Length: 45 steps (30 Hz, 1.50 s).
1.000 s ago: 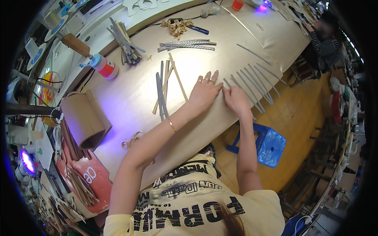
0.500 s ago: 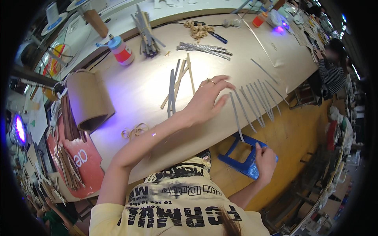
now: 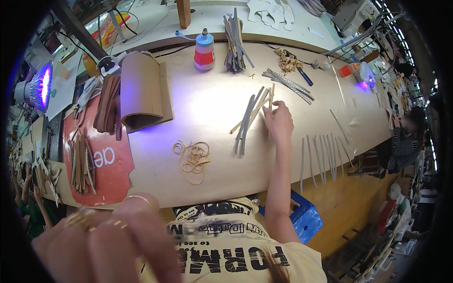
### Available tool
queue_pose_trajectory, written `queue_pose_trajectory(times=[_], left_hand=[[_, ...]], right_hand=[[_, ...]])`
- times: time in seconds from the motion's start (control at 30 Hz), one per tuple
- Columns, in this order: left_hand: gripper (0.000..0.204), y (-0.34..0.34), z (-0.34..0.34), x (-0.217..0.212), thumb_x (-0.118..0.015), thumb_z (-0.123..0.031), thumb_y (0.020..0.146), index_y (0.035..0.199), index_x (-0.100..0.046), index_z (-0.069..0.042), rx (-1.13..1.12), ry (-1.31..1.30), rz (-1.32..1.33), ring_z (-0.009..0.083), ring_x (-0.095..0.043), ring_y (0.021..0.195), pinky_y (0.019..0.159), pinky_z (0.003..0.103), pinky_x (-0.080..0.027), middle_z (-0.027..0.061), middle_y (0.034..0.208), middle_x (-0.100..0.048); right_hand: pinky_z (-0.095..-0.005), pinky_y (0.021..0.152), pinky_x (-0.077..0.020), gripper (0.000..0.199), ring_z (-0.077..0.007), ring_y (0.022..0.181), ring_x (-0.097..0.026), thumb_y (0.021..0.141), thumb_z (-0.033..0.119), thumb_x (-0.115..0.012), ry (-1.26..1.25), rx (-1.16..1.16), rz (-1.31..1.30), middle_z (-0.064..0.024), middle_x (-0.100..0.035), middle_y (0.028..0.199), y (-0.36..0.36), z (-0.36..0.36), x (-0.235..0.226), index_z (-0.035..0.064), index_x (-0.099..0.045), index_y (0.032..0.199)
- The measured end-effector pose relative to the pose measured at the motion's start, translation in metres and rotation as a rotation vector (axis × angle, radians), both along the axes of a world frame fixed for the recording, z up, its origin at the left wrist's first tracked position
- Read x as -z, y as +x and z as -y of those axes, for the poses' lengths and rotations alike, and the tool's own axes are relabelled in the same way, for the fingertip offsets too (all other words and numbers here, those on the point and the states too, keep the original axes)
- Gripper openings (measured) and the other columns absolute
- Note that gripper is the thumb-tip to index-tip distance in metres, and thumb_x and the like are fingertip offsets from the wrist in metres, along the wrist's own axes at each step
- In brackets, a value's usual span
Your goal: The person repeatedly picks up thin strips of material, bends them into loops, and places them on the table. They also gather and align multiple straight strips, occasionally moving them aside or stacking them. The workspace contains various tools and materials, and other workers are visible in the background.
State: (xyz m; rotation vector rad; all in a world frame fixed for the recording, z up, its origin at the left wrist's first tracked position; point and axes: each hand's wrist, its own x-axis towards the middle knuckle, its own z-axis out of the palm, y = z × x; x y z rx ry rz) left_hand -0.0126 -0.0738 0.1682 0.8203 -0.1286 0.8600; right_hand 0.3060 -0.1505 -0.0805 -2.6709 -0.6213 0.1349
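Observation:
My right hand [image 3: 281, 120] reaches over the bench, its thumb and fingers closed around the upper part of a narrow tan strip [image 3: 272, 93]. Beside it, more tan strips [image 3: 253, 117] and grey strips [image 3: 245, 123] lie crossed in a loose group. My left hand [image 3: 106, 240], with gold rings, is large and blurred at the lower left, close to the camera. Its fingers look bent, but whether anything is in them is hidden. Several thin grey strips [image 3: 310, 155] are spread side by side along the bench's front edge at the right.
Rubber bands [image 3: 194, 158] lie left of centre. Behind stand a cardboard roll [image 3: 141, 94], a bottle [image 3: 204, 54] and a grey strip bundle [image 3: 232, 47]. Textured strips [image 3: 289, 86], tan scraps [image 3: 287, 61] and a cutter [image 3: 305, 76] lie farther right. A blue stool [image 3: 309, 221] stands below; another person [image 3: 408, 141] sits at right.
My left hand has come back from the bench middle toward the camera at lower left. My right hand has moved from above the blue stool onto the tan strip. The view has turned left.

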Motion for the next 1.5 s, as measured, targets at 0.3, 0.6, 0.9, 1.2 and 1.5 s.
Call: queue_pose_trajectory(times=[0.3, 0.6, 0.9, 1.2, 1.5], left_hand=[[0.014, -0.002, -0.002, -0.013, -0.065, -0.020, 0.090, 0.084, -0.064, -0.008, 0.060, -0.010, 0.094, 0.0060, -0.057, 0.070, 0.070, 0.026, -0.044, -0.0057, 0.090, -0.064], [0.034, 0.023, -0.087, 0.111, -0.068, -0.033, 0.090, 0.100, -0.062, -0.001, 1.149, 0.259, 0.286, 0.0280, -0.060, 0.099, 0.084, 0.038, -0.048, 0.0181, 0.119, -0.060], [0.023, 0.067, -0.108, 0.171, -0.062, -0.010, 0.093, 0.115, -0.066, -0.003, -0.199, 0.416, -0.726, 0.0123, -0.060, 0.096, 0.078, 0.026, -0.047, 0.0051, 0.115, -0.065], [0.022, 0.075, -0.113, 0.179, -0.061, -0.010, 0.096, 0.114, -0.065, 0.002, -0.246, 0.169, -0.606, 0.0090, -0.060, 0.090, 0.077, 0.024, -0.049, 0.0054, 0.107, -0.064], [0.014, 0.040, -0.108, 0.163, -0.066, -0.006, 0.092, 0.102, -0.070, 0.002, -0.355, 0.177, -0.574, 0.0099, -0.059, 0.086, 0.075, 0.024, -0.049, 0.0062, 0.103, -0.064]], right_hand=[[-0.0420, 0.084, -0.0525, 0.044, -0.0304, 0.095, -0.069, 0.085, 0.044, -0.068, 0.042, 0.202, 0.005, -0.0148, -0.072, 0.100, 0.057, -0.045, 0.023, 0.0050, -0.070, 0.104], [-0.0311, 0.069, -0.0504, 0.030, -0.0174, 0.074, -0.066, 0.094, 0.030, -0.062, 0.582, 0.108, -0.150, -0.0085, -0.071, 0.080, 0.041, -0.017, -0.010, 0.0017, -0.072, 0.099], [-0.0243, 0.073, -0.0474, 0.026, -0.0084, 0.077, -0.056, 0.099, 0.013, -0.058, 0.765, -0.509, -0.526, -0.0012, -0.063, 0.082, -0.081, -0.070, -0.092, -0.0020, -0.064, 0.119], [-0.0259, 0.071, -0.0477, 0.056, -0.0110, 0.071, -0.057, 0.098, 0.004, -0.053, 0.782, -0.753, -0.515, -0.0063, -0.061, 0.080, -0.118, -0.094, -0.101, 0.0025, -0.032, 0.150], [-0.0275, 0.073, -0.0486, 0.050, -0.0134, 0.074, -0.060, 0.096, 0.006, -0.058, 0.794, -0.831, -0.510, -0.0084, -0.063, 0.082, -0.137, -0.103, -0.105, -0.0001, -0.038, 0.142]])
